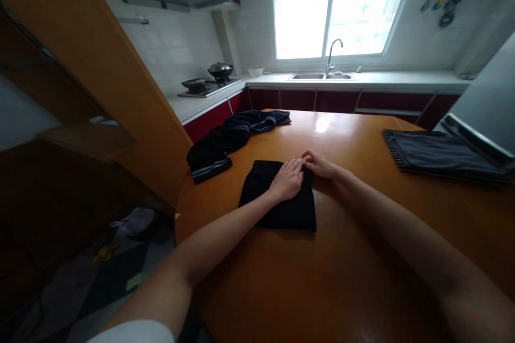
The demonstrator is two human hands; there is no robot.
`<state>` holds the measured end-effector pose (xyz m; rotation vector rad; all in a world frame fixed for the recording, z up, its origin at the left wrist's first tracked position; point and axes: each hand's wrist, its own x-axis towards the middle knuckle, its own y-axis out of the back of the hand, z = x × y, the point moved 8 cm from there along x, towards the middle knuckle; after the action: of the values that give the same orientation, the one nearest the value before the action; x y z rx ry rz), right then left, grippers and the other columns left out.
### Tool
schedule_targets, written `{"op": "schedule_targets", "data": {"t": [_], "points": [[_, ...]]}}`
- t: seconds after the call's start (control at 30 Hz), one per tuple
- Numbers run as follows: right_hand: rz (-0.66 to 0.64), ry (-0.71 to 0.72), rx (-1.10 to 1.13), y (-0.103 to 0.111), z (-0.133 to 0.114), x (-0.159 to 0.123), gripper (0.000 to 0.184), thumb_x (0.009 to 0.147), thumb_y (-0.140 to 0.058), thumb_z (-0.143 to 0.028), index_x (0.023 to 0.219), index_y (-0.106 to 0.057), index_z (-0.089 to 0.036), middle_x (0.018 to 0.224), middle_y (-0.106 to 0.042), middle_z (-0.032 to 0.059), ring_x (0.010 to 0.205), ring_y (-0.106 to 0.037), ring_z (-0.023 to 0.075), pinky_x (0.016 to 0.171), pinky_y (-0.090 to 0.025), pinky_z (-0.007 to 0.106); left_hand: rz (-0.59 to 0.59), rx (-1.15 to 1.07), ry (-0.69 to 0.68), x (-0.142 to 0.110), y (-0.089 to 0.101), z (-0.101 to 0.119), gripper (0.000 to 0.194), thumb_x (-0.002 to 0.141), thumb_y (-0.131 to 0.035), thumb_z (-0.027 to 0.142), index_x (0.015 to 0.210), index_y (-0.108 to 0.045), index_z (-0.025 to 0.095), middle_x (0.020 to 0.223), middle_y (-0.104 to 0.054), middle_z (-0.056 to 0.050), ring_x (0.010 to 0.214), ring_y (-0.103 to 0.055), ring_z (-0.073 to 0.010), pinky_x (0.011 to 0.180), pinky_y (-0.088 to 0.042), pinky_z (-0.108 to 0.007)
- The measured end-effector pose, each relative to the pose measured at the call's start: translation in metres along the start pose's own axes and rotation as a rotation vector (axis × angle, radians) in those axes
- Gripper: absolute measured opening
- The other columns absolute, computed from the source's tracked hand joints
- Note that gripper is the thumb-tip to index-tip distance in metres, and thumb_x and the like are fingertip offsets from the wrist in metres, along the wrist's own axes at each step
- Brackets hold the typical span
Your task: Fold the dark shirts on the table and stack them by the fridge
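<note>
A black garment (pixel 287 215), folded into a compact rectangle, lies on the wooden table in front of me. My left hand (pixel 287 178) rests flat on top of it, fingers stretched out towards its far right corner. At that same corner, my right hand (pixel 317 164) has its fingers bent and closed at the cloth's edge, close to the left fingertips. The exact grip of the right fingers is partly hidden.
Loose dark clothes (pixel 229 136), one with white stripes, lie in a heap at the table's left edge. Folded grey clothing (pixel 438 156) lies at the right. Beyond the orange-brown table (pixel 346 278) are a sink (pixel 308 76) and a stove (pixel 209 89) with pans.
</note>
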<state>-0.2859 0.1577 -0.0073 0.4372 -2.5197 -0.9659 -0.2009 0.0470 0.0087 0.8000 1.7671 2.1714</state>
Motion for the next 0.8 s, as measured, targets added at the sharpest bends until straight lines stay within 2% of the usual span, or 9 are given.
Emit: {"op": "schedule_targets", "data": {"t": [0.07,0.17,0.27,0.43,0.5,0.57,0.63,0.7,0.8], "points": [[0.079,-0.059,-0.063,0.002,0.0,0.001,0.032,0.082,-0.062,-0.031,0.113,-0.059,-0.023,0.084,-0.07,0.001,0.085,-0.064,0.0213,0.09,-0.045,0.04,0.015,0.002,-0.014,0.0,0.0,0.0,0.054,0.104,-0.026,0.031,0.151,-0.038,0.007,0.157,-0.038,-0.013,0.148,-0.029,-0.022,0.122,-0.02,-0.04],[0.245,-0.151,0.0,0.003,0.0,0.0,0.03,0.075,-0.068,-0.031,0.104,-0.064,-0.022,0.086,-0.07,0.0036,0.095,-0.061,0.025,0.095,-0.042,0.044,0.023,0.006,-0.012,0.001,-0.003,-0.001,0.055,0.103,-0.028,0.03,0.152,-0.035,0.008,0.159,-0.035,-0.013,0.149,-0.026,-0.0222,0.123,-0.019,-0.04],[0.36,-0.19,0.126,0.005,0.003,-0.003,0.024,0.083,-0.056,-0.032,0.102,-0.066,-0.021,0.096,-0.071,0.0067,0.098,-0.062,0.0235,0.095,-0.044,0.041,0.013,-0.009,0.004,0.001,-0.004,-0.004,0.057,0.101,-0.03,0.03,0.152,-0.034,0.004,0.158,-0.034,-0.017,0.15,-0.026,-0.0241,0.123,-0.018,-0.042],[0.571,-0.279,0.249,0.03,0.025,-0.026,0.046,0.09,-0.029,-0.031,0.119,-0.062,-0.016,0.109,-0.069,0.0134,0.104,-0.061,0.0253,0.091,-0.048,0.04,0.112,-0.103,-0.03,-0.002,0.015,0.002,0.056,0.101,-0.028,0.026,0.153,-0.031,0.006,0.16,-0.031,-0.015,0.151,-0.022,-0.021,0.123,-0.018,-0.04],[0.618,-0.288,0.277,0.035,0.03,-0.032,0.047,0.089,-0.029,-0.03,0.117,-0.063,-0.015,0.108,-0.069,0.0133,0.104,-0.061,0.026,0.092,-0.048,0.04,0.083,-0.109,-0.085,-0.004,0.015,0.008,0.057,0.102,-0.029,0.03,0.155,-0.029,0.01,0.161,-0.03,-0.013,0.151,-0.02,-0.0207,0.123,-0.018,-0.041],[0.645,-0.283,0.293,0.036,0.028,-0.035,0.045,0.088,-0.032,-0.031,0.113,-0.066,-0.016,0.108,-0.069,0.0131,0.104,-0.061,0.026,0.094,-0.047,0.04,-0.004,-0.091,-0.125,-0.005,0.007,0.012,0.058,0.102,-0.031,0.035,0.155,-0.029,0.012,0.162,-0.028,-0.013,0.151,-0.022,-0.0222,0.122,-0.018,-0.044],[0.663,-0.274,0.3,0.034,0.019,-0.036,0.044,0.087,-0.033,-0.031,0.11,-0.067,-0.016,0.111,-0.069,0.0134,0.106,-0.06,0.0261,0.098,-0.045,0.04,-0.057,-0.07,-0.13,-0.005,0.0,0.014,0.058,0.103,-0.031,0.037,0.155,-0.029,0.012,0.163,-0.025,-0.013,0.151,-0.023,-0.0229,0.122,-0.018,-0.044],[0.682,-0.247,0.28,0.031,-0.001,-0.039,0.043,0.088,-0.034,-0.029,0.111,-0.068,-0.016,0.114,-0.068,0.0139,0.109,-0.059,0.0261,0.102,-0.043,0.04,-0.054,-0.071,-0.125,-0.005,-0.002,0.014,0.058,0.103,-0.031,0.038,0.156,-0.028,0.012,0.163,-0.023,-0.014,0.151,-0.022,-0.0227,0.122,-0.017,-0.044],[0.644,-0.101,0.117,0.022,-0.057,-0.049,0.043,0.09,-0.036,-0.026,0.117,-0.068,-0.014,0.124,-0.063,0.0157,0.121,-0.054,0.0263,0.108,-0.038,0.04,-0.033,-0.113,-0.155,-0.005,0.002,0.012,0.056,0.103,-0.031,0.033,0.154,-0.031,0.01,0.161,-0.028,-0.016,0.15,-0.023,-0.0215,0.122,-0.018,-0.042]]}}
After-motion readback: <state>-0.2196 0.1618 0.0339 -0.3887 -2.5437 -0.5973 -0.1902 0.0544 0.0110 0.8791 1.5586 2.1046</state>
